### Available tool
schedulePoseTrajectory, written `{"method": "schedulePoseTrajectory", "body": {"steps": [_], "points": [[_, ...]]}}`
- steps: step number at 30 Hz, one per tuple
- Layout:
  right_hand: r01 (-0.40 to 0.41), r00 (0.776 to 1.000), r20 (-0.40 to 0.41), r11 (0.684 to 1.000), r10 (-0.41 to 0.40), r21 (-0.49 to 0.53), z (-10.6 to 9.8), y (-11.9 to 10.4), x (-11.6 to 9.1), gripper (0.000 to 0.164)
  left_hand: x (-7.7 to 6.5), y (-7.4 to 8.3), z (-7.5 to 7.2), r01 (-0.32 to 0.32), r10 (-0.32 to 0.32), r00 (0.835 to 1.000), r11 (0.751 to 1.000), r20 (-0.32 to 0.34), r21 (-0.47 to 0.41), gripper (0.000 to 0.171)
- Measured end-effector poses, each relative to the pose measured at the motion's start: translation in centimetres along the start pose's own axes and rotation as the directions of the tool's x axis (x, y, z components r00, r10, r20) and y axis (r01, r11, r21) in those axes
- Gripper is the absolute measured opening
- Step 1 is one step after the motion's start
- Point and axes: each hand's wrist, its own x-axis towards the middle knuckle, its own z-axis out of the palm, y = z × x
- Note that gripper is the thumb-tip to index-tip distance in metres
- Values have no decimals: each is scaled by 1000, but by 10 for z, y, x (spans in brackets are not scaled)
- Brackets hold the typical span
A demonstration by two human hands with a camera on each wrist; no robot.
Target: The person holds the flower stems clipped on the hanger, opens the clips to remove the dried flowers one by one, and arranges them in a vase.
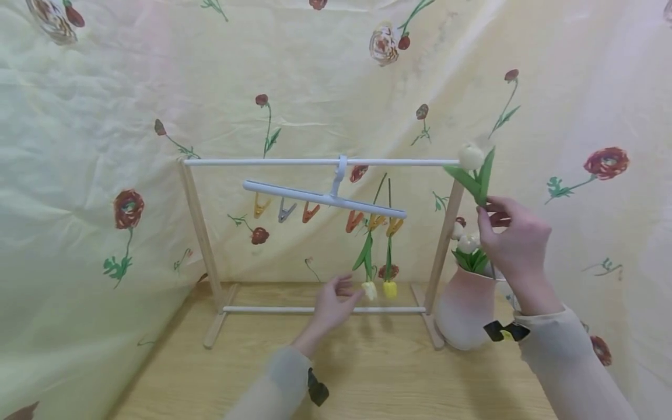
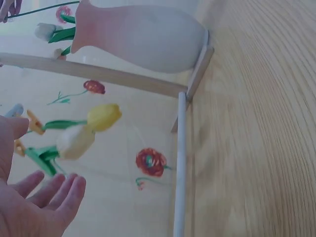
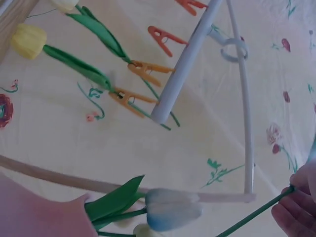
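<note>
My right hand pinches the stem of a white tulip, held upright above the vase at the rack's right end. In the right wrist view only its green stem runs from the fingers. A white clip hanger hangs from the rack's top rail and tilts down to the right. Two of its clips grip stems, so a white tulip and a yellow tulip dangle head down. Beside the white bloom is my left hand, fingers loosely spread and nothing in its grasp.
A wooden rack with a white top rail and lower rail stands on the wood table. More tulips fill the pink-white vase near its right leg. Several bare clips, such as a grey clip, hang along the hanger.
</note>
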Motion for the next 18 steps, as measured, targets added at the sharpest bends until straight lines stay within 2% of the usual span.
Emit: {"method": "schedulePoseTrajectory", "body": {"steps": [6,12,18], "points": [[-73,996,-44,997,74,19,-6,9,1,27,10,1,19,54,-53,998,998,18,-25,66],[-110,993,-46,994,111,21,-8,13,1,29,17,1,39,45,-45,999,999,12,-2,70],[-146,989,-8,989,147,16,-5,21,-9,28,28,-1,55,42,-42,999,999,-33,9,69]]}}
